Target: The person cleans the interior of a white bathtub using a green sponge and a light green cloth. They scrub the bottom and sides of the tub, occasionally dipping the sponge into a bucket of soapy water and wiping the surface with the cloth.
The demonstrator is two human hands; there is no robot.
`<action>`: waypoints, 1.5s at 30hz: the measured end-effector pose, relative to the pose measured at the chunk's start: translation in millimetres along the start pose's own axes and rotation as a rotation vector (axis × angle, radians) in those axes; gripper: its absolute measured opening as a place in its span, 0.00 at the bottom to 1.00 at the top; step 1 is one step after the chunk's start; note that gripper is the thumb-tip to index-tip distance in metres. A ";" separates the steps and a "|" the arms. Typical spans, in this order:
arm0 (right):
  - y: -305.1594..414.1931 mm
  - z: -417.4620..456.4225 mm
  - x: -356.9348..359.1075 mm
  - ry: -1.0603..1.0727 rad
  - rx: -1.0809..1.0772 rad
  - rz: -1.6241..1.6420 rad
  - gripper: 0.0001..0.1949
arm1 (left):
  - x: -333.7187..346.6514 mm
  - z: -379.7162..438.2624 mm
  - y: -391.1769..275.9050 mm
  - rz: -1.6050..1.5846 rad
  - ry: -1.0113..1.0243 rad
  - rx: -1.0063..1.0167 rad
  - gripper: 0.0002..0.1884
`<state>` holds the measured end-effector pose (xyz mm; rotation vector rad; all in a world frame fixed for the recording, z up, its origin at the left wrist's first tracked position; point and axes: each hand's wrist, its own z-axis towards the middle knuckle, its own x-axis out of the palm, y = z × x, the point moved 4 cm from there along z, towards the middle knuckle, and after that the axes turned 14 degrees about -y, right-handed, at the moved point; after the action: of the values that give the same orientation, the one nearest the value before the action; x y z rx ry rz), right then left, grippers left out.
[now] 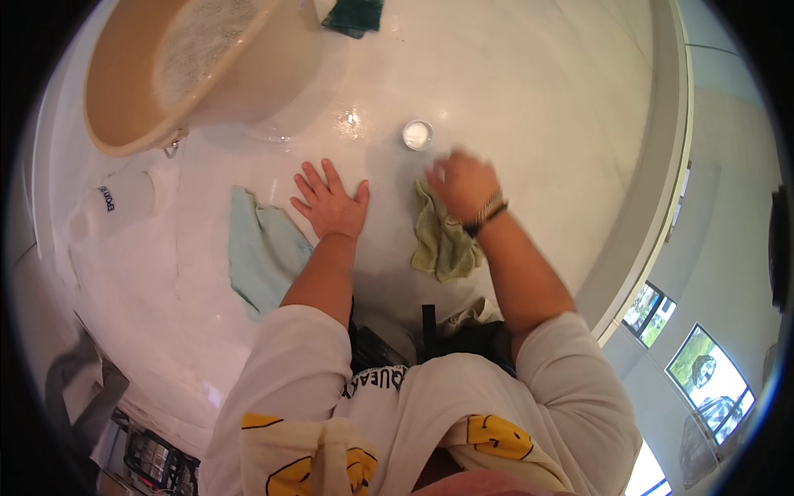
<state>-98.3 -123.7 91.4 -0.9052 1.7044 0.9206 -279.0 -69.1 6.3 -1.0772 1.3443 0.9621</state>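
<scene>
My left hand (329,204) lies palm down on the glossy white surface (527,80), fingers spread, holding nothing. Beside it, partly under my forearm, is a pale blue cloth (263,248). My right hand (466,185) is blurred, its fingers curled, at the upper end of a crumpled olive-green cloth (443,245). Whether those fingers grip anything is hidden. Just beyond that hand stands a small round container (417,135) with white contents. Two bands circle my right wrist.
A large beige bucket (260,87) of foamy water stands at the upper left. Near it is a whitish bottle (118,201) bearing writing. A dark green pad (353,17) lies at the top. A raised rim (667,155) curves along the right, with windows (710,381) beyond.
</scene>
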 end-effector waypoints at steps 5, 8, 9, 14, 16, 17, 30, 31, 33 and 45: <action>22.4 159.4 -16.1 -0.564 -0.239 0.189 0.18 | 0.6 -1.7 -10.8 -0.072 -0.003 0.034 0.40; 44.7 212.6 -3.6 -0.561 -0.064 0.045 0.28 | 2.8 -3.6 -6.8 -0.106 0.001 0.042 0.40; 54.9 220.1 -1.8 -0.494 -0.055 0.014 0.30 | 2.4 -4.9 -4.5 -0.108 0.000 0.041 0.40; 63.2 240.9 18.3 -0.338 -0.014 -0.024 0.28 | 0.7 -3.4 -1.8 -0.115 -0.011 0.054 0.39; 58.5 236.1 18.9 -0.385 -0.069 -0.103 0.27 | -0.2 -6.6 -3.2 -0.119 -0.061 0.071 0.39; 54.3 234.6 19.0 -0.403 -0.111 -0.038 0.25 | 0.4 -7.0 -3.3 -0.115 -0.060 0.067 0.39; -24.4 21.9 -2.7 -0.539 -0.317 0.139 0.24 | 1.5 -2.1 -3.7 -0.095 -0.026 0.029 0.38; -21.2 15.6 0.7 -0.516 -0.303 0.101 0.24 | 2.0 -1.7 -4.2 -0.094 -0.015 0.023 0.38; -16.8 9.9 4.7 -0.497 -0.290 0.046 0.23 | 0.8 -1.7 -5.4 -0.074 0.008 0.017 0.38; 2.3 20.3 10.5 -0.483 -0.355 -0.116 0.08 | 1.6 -1.6 -5.1 -0.056 0.019 -0.004 0.39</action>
<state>-95.1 -106.3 76.7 -0.9068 1.0868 1.2688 -274.5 -72.1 5.0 -1.1237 1.3217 0.9151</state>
